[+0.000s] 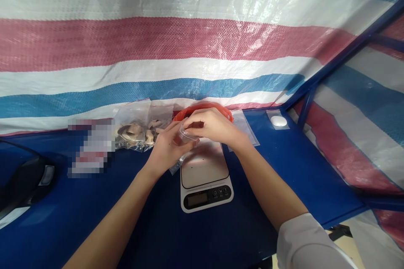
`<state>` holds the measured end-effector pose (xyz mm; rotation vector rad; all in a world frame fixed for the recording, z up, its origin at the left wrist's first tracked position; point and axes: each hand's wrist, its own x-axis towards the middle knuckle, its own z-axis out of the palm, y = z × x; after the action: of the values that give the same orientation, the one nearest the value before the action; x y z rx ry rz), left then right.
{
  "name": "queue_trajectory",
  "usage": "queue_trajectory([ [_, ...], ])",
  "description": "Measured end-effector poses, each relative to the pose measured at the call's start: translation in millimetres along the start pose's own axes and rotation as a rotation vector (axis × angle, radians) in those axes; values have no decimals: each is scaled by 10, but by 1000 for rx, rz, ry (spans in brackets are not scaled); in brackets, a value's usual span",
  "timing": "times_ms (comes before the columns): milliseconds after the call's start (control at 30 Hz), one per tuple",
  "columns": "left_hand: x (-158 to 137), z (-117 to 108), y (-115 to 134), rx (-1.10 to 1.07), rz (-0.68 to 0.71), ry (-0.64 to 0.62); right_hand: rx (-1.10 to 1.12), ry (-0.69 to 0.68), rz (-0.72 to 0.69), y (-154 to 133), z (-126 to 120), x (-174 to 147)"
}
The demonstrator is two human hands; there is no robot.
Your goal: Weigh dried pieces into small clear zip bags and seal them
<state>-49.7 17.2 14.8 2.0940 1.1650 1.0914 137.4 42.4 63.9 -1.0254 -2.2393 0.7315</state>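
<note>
Above the white digital kitchen scale (205, 172), both of my hands are closed on a clear plastic bag (187, 134). My left hand (168, 145) grips its left side with the fingers curled around it. At the opening, my right hand (211, 126) pinches the plastic between thumb and fingers. What lies inside the bag is mostly hidden by the fingers. Clear bags of dried, brownish-beige pieces (131, 131) stand just left of my left hand. Behind my right hand shows the rim of a red plastic bag or container (217, 106). The scale's display looks blank.
A flat clear bag (248, 128) lies right of the scale. Farther right, a white oval object (279, 121) rests on a small clear bag. A black device (28, 180) sits at the left of the blue table (151, 227). Striped plastic sheeting (158, 42) rises behind.
</note>
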Motion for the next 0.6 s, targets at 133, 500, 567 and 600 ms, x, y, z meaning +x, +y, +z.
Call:
queue_trajectory([
  [133, 3, 5, 5, -10, -7, 20, 29, -26, 3, 7, 10, 2],
  [500, 1, 40, 91, 15, 19, 19, 282, -77, -60, 12, -147, -112],
  [567, -24, 86, 101, 44, 36, 29, 266, -90, -68, -11, -161, -145],
  [600, -41, 111, 102, 59, 45, 40, 256, -87, -66, -22, -169, -164],
])
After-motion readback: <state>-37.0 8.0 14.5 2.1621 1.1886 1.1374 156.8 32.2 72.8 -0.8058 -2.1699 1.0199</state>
